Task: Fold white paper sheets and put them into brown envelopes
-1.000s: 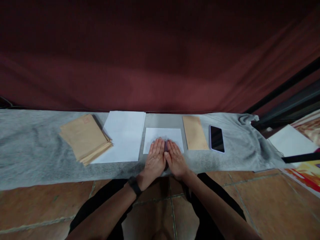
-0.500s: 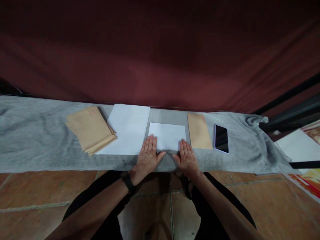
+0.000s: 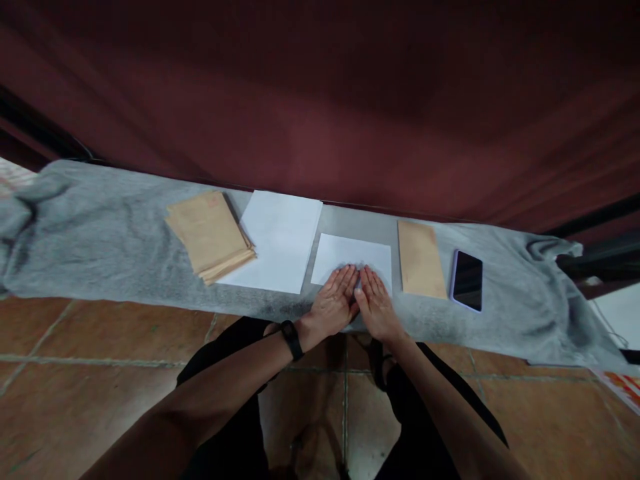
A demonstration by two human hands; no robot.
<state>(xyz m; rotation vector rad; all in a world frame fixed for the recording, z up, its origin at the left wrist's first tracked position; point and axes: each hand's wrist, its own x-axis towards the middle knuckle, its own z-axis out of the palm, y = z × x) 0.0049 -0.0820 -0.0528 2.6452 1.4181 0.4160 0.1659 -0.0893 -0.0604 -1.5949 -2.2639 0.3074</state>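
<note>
A folded white sheet of paper (image 3: 345, 250) lies flat on the grey cloth in front of me. My left hand (image 3: 334, 298) rests palm down on its near part, fingers stretched out. Close beside it, my right hand (image 3: 376, 303) also lies flat on the sheet, its fingers straight. The fingertips of both hands nearly meet around the sheet's middle, and the hands cover its near edge. Neither hand grips anything.
Left of the sheet is a stack of white paper (image 3: 285, 240), partly under a pile of brown envelopes (image 3: 213, 233). To the right lie a single brown envelope (image 3: 421, 260) and a phone (image 3: 467, 280). Grey cloth (image 3: 120, 233) covers the narrow bench; a dark red curtain (image 3: 320, 133) hangs behind.
Both hands have moved inward from the sheet's two sides to its middle and now lie side by side. The view has shifted and tilted slightly.
</note>
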